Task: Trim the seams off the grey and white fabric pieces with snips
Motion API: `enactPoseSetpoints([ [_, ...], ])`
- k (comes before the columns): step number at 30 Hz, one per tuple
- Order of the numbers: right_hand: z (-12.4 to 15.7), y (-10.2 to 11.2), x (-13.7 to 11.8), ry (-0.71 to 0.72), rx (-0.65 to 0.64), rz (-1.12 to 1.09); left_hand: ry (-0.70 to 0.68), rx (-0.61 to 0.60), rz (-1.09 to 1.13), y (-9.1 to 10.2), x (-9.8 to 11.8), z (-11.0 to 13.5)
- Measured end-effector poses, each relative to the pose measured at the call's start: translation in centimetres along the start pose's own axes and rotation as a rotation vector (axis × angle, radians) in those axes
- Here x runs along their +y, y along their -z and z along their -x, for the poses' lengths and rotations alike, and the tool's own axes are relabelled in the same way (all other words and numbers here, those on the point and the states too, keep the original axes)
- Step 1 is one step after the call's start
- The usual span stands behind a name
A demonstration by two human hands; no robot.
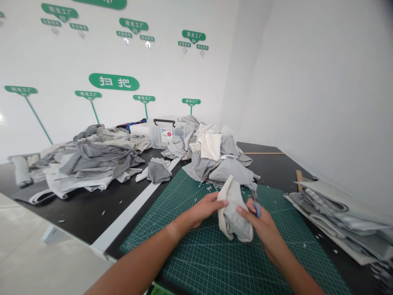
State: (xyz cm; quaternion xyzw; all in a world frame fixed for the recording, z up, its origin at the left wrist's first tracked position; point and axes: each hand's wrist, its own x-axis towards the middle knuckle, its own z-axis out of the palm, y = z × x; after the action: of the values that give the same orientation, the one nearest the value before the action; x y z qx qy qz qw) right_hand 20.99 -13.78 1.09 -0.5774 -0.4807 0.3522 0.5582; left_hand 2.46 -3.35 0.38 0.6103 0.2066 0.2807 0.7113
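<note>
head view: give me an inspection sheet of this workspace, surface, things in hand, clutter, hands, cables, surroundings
Surface: black table with a green gridded cutting mat on it.
Things in hand: pale grey and cream cloth piece; blue-handled scissors.
Clutter: left cloth pile; far cloth pile overlapping the mat's far edge; folded stack on the right; small pale scraps on mat and table.
Hands: left hand grips the cloth's left side; right hand holds the scissors, its thumb on the cloth.
Cables: nothing seen.
Surroundings: white wall with green signs; clear plastic box between the piles.
</note>
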Motion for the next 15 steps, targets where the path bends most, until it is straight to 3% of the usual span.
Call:
enactPoseSetpoints([
  [8,-0.1,0.0,-0.5,-0.019,0.110,0.018,0.051,0.123,-0.048,0.7,-0.5,-0.6],
  [15,-1.1,0.7,1.6,-0.012,0.098,0.091,0.077,0.161,-0.123,0.9,-1.0,-0.9],
])
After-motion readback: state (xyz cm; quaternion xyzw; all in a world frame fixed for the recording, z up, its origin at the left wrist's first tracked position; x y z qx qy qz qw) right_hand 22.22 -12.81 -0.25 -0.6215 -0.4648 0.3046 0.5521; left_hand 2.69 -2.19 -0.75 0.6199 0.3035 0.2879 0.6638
